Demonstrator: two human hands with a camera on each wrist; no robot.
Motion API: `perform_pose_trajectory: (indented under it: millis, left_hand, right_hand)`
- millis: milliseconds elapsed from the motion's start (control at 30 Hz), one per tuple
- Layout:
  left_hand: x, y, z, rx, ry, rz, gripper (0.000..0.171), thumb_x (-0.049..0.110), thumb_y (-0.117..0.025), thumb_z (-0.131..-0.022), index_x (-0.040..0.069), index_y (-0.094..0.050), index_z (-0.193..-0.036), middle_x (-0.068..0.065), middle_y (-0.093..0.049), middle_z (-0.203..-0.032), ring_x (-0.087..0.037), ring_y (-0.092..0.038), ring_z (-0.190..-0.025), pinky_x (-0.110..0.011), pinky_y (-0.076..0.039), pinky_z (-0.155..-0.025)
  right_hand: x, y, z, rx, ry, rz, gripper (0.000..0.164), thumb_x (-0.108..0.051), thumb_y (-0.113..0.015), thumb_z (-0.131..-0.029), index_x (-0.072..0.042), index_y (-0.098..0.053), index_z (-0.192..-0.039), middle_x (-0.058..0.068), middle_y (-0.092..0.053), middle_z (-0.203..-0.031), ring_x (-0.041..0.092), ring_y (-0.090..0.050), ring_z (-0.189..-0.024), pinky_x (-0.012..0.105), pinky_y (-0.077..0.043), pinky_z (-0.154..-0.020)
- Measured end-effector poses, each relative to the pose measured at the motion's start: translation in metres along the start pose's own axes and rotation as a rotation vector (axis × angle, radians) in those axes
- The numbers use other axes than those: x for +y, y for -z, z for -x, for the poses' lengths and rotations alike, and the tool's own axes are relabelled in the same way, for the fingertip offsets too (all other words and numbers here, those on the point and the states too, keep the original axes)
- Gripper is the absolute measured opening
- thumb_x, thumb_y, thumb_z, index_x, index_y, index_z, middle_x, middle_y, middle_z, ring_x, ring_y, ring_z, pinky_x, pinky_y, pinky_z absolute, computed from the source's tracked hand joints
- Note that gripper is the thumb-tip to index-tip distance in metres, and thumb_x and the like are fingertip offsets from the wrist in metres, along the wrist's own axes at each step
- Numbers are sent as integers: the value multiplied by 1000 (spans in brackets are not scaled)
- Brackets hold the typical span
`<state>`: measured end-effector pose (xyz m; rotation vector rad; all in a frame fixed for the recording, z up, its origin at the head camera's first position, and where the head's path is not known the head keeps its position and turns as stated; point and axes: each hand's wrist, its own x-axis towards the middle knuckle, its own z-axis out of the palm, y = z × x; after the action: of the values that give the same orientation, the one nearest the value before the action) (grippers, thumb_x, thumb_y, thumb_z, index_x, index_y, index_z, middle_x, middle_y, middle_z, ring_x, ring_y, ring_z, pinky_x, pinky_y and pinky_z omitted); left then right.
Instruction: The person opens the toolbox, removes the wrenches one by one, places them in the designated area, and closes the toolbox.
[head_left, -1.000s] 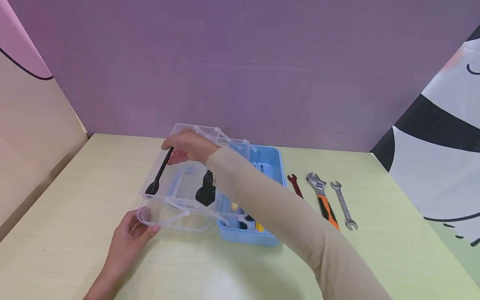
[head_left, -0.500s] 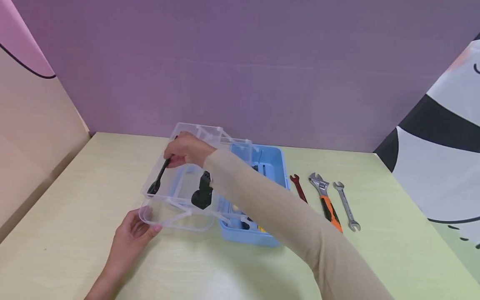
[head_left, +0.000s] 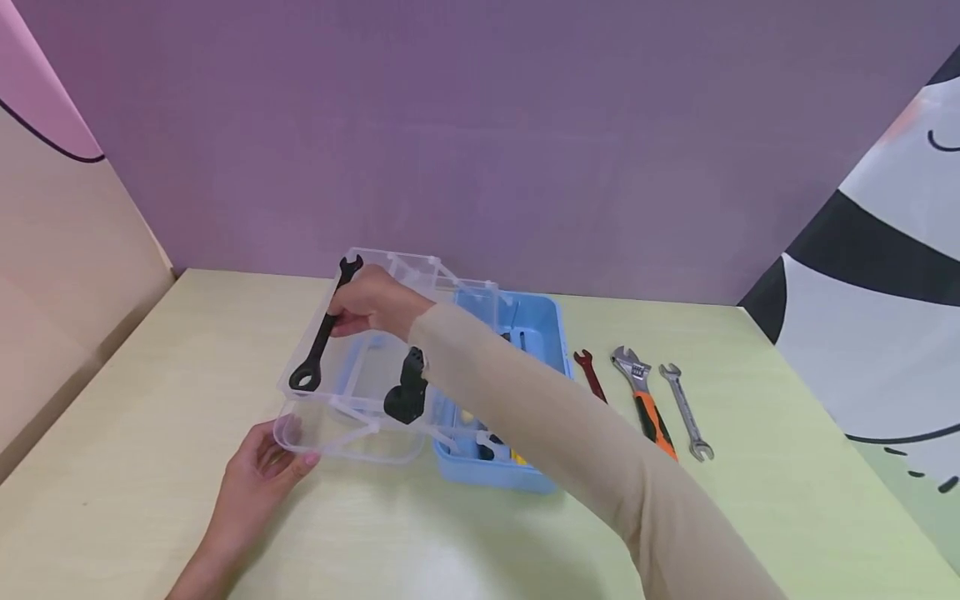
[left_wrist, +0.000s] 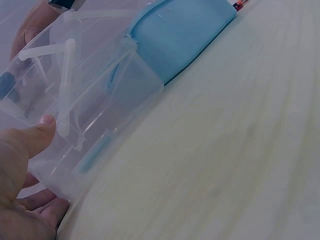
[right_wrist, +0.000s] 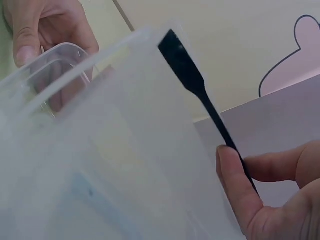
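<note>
In the head view my right hand pinches a black combination wrench by its shank, with the open end upward and the ring end toward me. The wrench is over the left side of a clear plastic tray; in the right wrist view it shows edge-on between thumb and fingers. Whether it touches the tray floor I cannot tell. My left hand holds the front left corner of the clear lid below, thumb and fingers around it. A black tool-like piece lies in the tray, partly behind my sleeve.
The blue toolbox base stands right of the trays, holding small parts partly hidden by my arm. Further right lie a red wrench, an adjustable wrench with orange-black handle and a silver wrench. A purple panel rises behind.
My right hand has slid along the wrench's shank and turned it, so the ring end now shows flat and the open end is visible above the hand. The left hand keeps its hold.
</note>
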<state>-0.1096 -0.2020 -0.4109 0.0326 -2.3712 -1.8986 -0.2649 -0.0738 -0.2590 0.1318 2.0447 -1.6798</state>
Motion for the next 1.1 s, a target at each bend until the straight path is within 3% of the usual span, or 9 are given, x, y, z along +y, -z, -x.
perform_pose_trajectory:
  millis: [167, 233, 467, 700, 767, 900, 1100]
  left_hand:
    - [-4, 3, 0, 6, -2, -3, 54, 7, -68, -88, -8, -39, -131, -29, -45, -137, 23, -45, -99, 1, -43, -87]
    - [-5, 5, 0, 6, 1, 0, 54, 7, -67, -88, -8, -38, -132, -29, -44, -138, 24, -44, -99, 2, -43, -87]
    - [-6, 11, -2, -14, -1, -16, 55, 7, -66, -89, -9, -35, -133, -32, -40, -140, 25, -43, -99, 3, -42, -87]
    - [-7, 16, -1, -27, -6, -32, 57, 9, -64, -90, -8, -33, -135, -32, -38, -141, 24, -42, -101, 3, -41, -87]
    - [-6, 17, -1, -29, -9, -35, 57, 9, -64, -91, -8, -33, -135, -32, -38, -141, 24, -42, -101, 3, -41, -88]
    - [-4, 18, -1, -29, -21, -43, 57, 9, -64, -91, -9, -33, -135, -32, -38, -140, 24, -42, -102, 4, -40, -88]
    - [-3, 18, 0, -32, -29, -48, 57, 9, -64, -91, -9, -33, -135, -32, -39, -139, 23, -42, -102, 4, -39, -88]
  right_hand:
    - [-4, 3, 2, -21, -19, -22, 3, 9, -58, -89, 9, -56, -91, 17, -62, -72, 21, -57, -57, 39, -56, -90]
    - [-7, 4, 3, -31, -21, -10, 5, 6, -58, -90, 7, -54, -93, 14, -58, -68, 21, -57, -58, 39, -57, -90]
    - [-14, 11, 8, -73, -24, 73, 8, -2, -59, -92, 2, -53, -96, 11, -57, -72, 20, -58, -62, 35, -58, -88]
    - [-17, 19, 11, -62, -3, 146, 9, -6, -61, -92, 2, -60, -96, 7, -60, -71, 17, -58, -62, 24, -59, -60]
    - [-17, 23, 11, -54, 1, 159, 12, -7, -62, -92, 2, -61, -100, 8, -61, -73, 18, -59, -64, 24, -59, -60]
    - [-18, 32, 12, -49, 0, 179, 17, -9, -63, -92, 1, -61, -106, 8, -63, -79, 18, -61, -68, 29, -61, -72]
    - [-17, 47, 15, -66, 9, 164, 12, -5, -61, -92, 3, -60, -100, 9, -62, -80, 18, -59, -68, 27, -57, -61]
